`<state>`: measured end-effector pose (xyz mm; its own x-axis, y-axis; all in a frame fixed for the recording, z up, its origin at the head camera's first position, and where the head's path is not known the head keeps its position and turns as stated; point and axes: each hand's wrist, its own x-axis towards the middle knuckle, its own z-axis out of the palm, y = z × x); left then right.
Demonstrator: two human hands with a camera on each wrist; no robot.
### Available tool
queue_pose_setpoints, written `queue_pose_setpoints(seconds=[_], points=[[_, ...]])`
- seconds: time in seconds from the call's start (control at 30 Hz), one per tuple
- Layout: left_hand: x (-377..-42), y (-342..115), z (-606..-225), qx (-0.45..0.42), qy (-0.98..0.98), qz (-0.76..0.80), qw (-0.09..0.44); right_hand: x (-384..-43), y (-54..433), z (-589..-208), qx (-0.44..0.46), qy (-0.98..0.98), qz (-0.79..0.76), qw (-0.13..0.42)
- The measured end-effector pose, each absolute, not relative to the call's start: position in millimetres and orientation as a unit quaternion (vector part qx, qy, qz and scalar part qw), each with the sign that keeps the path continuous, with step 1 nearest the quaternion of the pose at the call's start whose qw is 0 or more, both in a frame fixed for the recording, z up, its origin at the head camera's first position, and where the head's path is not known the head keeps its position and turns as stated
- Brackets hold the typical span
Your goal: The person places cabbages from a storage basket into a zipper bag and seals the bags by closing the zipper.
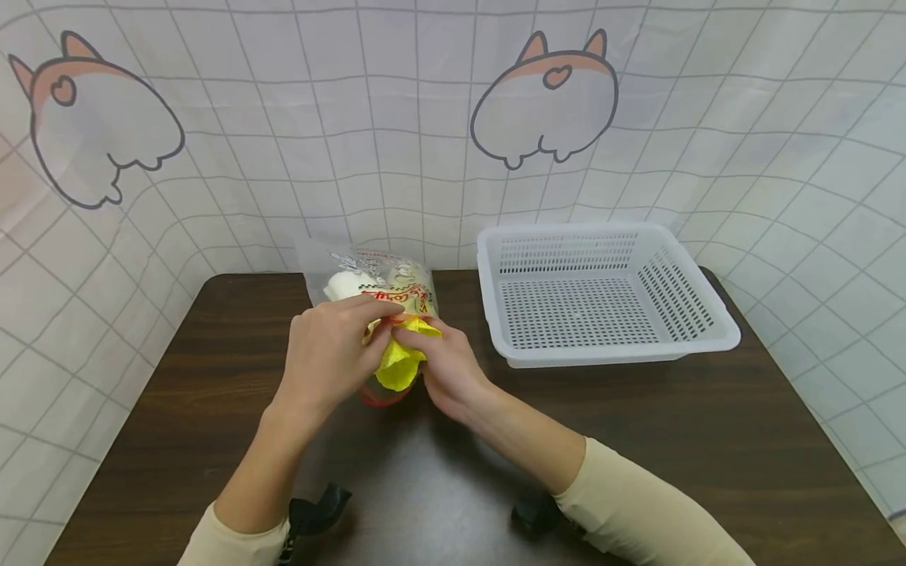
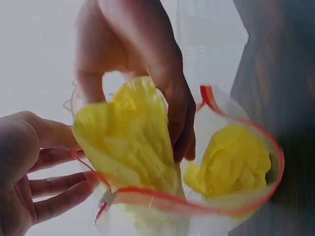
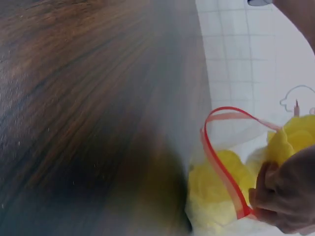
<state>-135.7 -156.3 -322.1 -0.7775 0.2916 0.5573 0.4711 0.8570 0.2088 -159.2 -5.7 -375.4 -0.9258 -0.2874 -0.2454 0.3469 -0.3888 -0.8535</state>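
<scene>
A clear zip bag (image 1: pixel 418 292) with red printing and a red zip edge lies at the back of the table, its mouth facing me. White and pale bundles show inside. My left hand (image 1: pixel 333 342) pinches the bag's edge at the mouth between thumb and finger. From the right side, my right hand (image 1: pixel 451 365) grips a thin, crumpled yellow piece (image 2: pixel 133 137) in the opening; cloth or film, I cannot tell. A second crumpled yellow piece (image 2: pixel 231 162) sits lower inside the bag. The zip slider (image 2: pixel 106 197) is near the left fingers.
A white perforated plastic basket (image 1: pixel 587 314) stands at the back right of the dark wooden table (image 1: pixel 233 377). Behind it hangs a white gridded curtain (image 1: pixel 396 118) with cartoon animals. Dark straps are at both wrists.
</scene>
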Motion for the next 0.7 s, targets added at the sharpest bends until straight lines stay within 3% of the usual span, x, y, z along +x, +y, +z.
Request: queue_pose_setpoints(seconds=[0.53, 0.7], points=[[-134.8, -139.3, -323.4, -0.233, -0.909, -0.208, 0.275, -169.7, -45.2, -380.2, 0.122, 0.445, -0.887, 0.021], [-135.6, -138.9, -323.6, -0.236, -0.905, -0.214, 0.282, -171.5, -49.5, -380.5, 0.108, 0.420, -0.901, 0.010]])
